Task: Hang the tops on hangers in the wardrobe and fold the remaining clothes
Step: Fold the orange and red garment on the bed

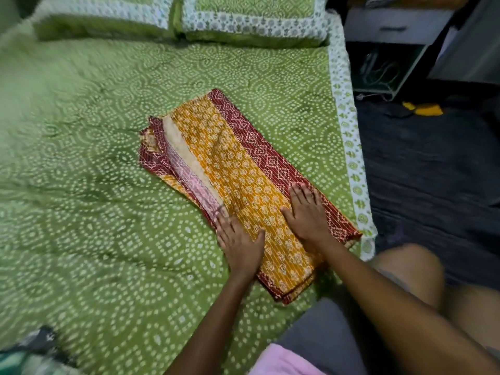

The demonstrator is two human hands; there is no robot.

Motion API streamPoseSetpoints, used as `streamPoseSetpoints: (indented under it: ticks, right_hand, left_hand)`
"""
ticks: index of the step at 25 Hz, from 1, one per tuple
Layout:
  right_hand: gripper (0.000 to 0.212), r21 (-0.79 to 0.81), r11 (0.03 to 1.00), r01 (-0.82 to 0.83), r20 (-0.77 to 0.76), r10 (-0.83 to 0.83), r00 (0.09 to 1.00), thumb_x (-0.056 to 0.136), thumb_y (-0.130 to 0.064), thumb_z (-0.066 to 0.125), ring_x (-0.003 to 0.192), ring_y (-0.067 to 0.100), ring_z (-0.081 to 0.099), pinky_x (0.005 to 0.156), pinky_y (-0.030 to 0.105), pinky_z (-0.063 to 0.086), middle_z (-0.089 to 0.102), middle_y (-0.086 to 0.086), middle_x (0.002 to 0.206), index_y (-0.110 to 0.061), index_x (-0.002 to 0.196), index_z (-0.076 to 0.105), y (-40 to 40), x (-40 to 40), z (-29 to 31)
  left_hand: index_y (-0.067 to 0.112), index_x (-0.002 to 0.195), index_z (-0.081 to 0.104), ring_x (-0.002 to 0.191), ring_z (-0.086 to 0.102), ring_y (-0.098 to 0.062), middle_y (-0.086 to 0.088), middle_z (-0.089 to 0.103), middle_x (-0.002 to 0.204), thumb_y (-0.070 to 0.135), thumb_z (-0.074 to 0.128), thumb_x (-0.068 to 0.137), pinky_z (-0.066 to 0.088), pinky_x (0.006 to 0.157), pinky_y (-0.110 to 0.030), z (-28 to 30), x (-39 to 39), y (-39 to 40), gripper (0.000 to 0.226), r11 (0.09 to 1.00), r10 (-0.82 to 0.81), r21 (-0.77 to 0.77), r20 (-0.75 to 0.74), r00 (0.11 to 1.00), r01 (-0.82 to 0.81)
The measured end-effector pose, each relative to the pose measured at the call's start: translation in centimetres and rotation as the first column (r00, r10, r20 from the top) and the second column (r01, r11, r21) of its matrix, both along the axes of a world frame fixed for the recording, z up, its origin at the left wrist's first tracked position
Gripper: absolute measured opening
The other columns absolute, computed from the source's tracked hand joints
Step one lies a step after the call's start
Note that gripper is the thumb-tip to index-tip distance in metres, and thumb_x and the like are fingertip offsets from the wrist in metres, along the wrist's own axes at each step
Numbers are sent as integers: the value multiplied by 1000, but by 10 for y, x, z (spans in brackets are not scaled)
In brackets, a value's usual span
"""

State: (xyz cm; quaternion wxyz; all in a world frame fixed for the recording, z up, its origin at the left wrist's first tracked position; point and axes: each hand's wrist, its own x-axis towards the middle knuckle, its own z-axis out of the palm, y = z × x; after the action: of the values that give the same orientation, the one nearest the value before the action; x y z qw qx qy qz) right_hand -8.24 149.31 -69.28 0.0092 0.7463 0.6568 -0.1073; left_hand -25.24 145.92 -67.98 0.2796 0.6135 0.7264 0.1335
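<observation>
The folded garment (238,182), mustard yellow with a maroon border, lay flat on the green bedspread (94,185), and its long axis ran on a diagonal, from the near end by the person's arms up and away toward the upper left of the view. The maroon band ran along its right-hand long side, and paler inner layers peeked out in steps along the left side, where the far corner fanned a little. Both hands were down on the near half: the left hand (239,243) lay flat, fingers straight, straddling the garment's left edge so that part of the palm sat on the bedspread, and the right hand (307,215) pressed flat with fingers spread, nearer the maroon band. Neither hand gripped anything. The garment's near right corner came close to the bed's white-bordered edge (349,147), just beside it, with dark floor (433,171) beyond. To the left and toward the far end the bedspread stretched wide and bare up to two pillows (189,14) at the head of the bed. A pink cloth (281,361) sat at the bottom of the view below the arms, and something dark showed, blurred, in the lower left corner.
</observation>
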Motion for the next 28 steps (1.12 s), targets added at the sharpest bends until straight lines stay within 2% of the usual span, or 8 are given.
streamPoseSetpoints:
  ticks: [5,7,9,13,17,22,25,28]
  right_hand:
    - [40,117,992,47,-416,6,909,93,-40,51,111,20,47,92,31,41,51,6,121,-12,122,49,22,-71,21]
    - [41,99,993,-62,-515,104,851,93,-40,52,102,20,52,81,30,47,49,6,118,-13,123,47,31,-105,25]
    - [40,118,991,-60,-469,109,877,93,-35,50,97,23,52,75,34,47,48,8,118,-11,124,45,45,-130,23]
    - [28,155,984,91,-452,-11,892,92,-19,47,80,16,50,63,27,40,57,5,106,-10,118,49,63,-140,10]
    - [30,217,969,115,-475,2,880,92,-11,48,71,13,55,61,25,49,62,4,96,-10,121,53,60,-135,-7]
    - [19,298,943,145,-475,15,880,86,-6,61,53,5,44,45,9,30,62,0,76,-7,106,61,66,-135,-18]
    - [14,203,960,195,-481,-75,874,93,-17,54,58,13,52,50,27,42,63,2,77,-11,105,59,72,-134,-14]
    - [16,202,957,207,-535,-69,842,96,-26,51,50,12,48,45,24,34,60,1,66,-13,99,60,81,-131,-7]
  left_hand:
    - [10,140,30,117,49,-24,-10,47,134,39,58,89,46,95,-37,15,-31,51,65,966,231,24,375,898,-259]
    - [6,120,51,90,57,-17,-5,60,107,26,59,90,43,68,-22,22,-48,76,37,946,288,-13,498,818,-325]
    - [3,108,61,88,58,-19,-7,62,97,20,59,90,38,68,-21,22,-67,103,25,965,222,14,489,843,-262]
    - [2,118,59,112,50,-32,-18,54,120,26,53,91,43,92,-38,13,-107,169,36,986,-38,167,146,989,13]
    - [20,148,24,143,15,-28,-6,15,157,44,33,98,11,114,-51,7,-154,244,55,971,-219,16,-360,907,240]
    - [14,150,6,143,3,-39,-18,1,156,45,30,98,4,114,-53,22,-182,292,66,992,79,-48,-492,867,-118]
    - [6,131,40,107,54,-27,-19,50,125,29,49,93,47,84,-35,29,-139,281,45,979,10,204,-138,990,19]
    - [5,96,56,60,62,-12,-9,62,83,27,59,91,52,54,-22,28,-96,261,24,997,45,-74,481,876,-11]
